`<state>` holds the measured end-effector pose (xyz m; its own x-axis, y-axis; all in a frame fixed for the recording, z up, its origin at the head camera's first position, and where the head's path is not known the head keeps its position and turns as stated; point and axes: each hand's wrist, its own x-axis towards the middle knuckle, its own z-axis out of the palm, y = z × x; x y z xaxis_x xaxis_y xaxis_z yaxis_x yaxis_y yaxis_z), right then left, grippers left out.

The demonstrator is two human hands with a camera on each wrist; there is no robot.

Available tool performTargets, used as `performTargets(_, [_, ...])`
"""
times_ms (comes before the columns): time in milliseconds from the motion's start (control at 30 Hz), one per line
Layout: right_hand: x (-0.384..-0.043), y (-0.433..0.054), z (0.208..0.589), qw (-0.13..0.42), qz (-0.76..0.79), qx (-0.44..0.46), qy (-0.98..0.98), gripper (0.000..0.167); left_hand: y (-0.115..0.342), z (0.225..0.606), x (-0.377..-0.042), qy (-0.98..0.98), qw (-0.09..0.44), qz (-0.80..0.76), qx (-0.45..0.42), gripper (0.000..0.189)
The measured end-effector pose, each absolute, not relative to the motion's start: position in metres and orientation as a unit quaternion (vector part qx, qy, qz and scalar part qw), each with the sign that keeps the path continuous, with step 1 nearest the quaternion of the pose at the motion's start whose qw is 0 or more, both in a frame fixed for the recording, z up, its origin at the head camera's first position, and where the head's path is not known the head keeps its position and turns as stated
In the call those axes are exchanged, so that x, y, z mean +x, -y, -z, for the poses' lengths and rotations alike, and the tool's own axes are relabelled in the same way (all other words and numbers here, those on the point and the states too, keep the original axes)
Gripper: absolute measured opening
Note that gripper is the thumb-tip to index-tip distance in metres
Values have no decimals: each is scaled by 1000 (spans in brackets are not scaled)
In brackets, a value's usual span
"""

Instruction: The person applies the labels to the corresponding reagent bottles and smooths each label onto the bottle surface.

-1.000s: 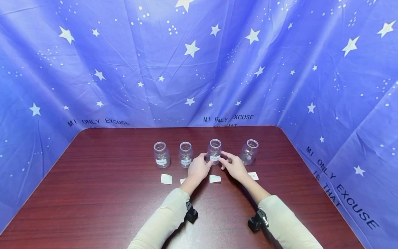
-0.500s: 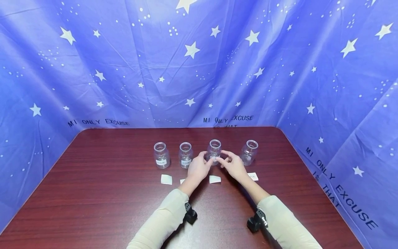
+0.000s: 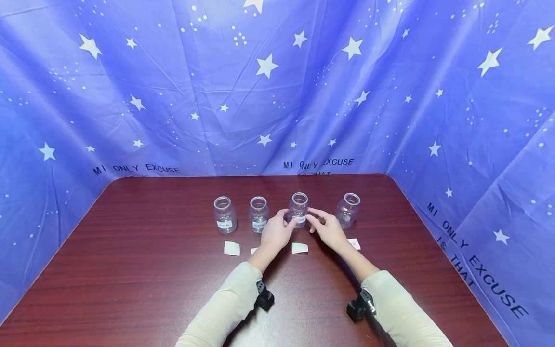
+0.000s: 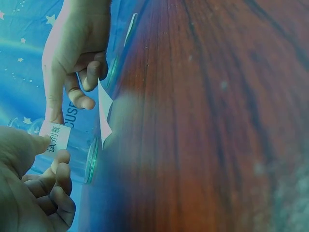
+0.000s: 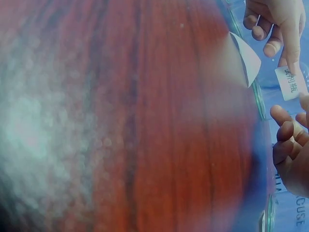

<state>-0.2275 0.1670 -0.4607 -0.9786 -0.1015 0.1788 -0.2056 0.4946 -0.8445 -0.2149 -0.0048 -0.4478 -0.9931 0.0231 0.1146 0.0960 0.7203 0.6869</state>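
A clear glass jar [image 3: 299,202], third from the left in a row, stands upright between both hands. Its front bears a white label [image 4: 57,137] with dark printed characters. My left hand [image 3: 276,233] holds the jar from the left, its thumb on the label's left part and its index finger round the side. From the other side my right hand [image 3: 328,231] pinches the jar, thumb at the label's right edge and index finger reaching behind. The right hand's other fingers [image 4: 87,77] are curled and apart from the glass.
Two labelled jars [image 3: 224,214] [image 3: 258,214] stand to the left and another jar [image 3: 348,211] to the right. Small white paper pieces [image 3: 231,248] [image 3: 299,248] [image 3: 354,244] lie in front on the dark red table [image 3: 130,270]. A blue star-patterned curtain [image 3: 173,96] encloses the table.
My right thumb moved left across the label, then back to its right edge, so more of the label shows again. The left hand and the jar stay in place.
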Motion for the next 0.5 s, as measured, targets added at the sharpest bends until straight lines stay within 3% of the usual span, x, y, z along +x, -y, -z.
performTargets(500, [-226, -166, 459, 39, -505, 78, 858, 35, 9, 440, -208, 928, 31, 368, -58, 47])
